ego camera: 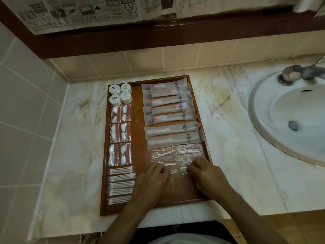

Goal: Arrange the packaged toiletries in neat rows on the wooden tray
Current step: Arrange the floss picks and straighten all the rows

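A pale marble counter is filling the middle of the view. At three o'clock a white round sink is sitting in it, with a metal drain in its bowl and a chrome tap standing at two o'clock. Beige wall tiles are running along nine o'clock. At twelve o'clock, newspaper sheets are hanging above a dark red-brown ledge.
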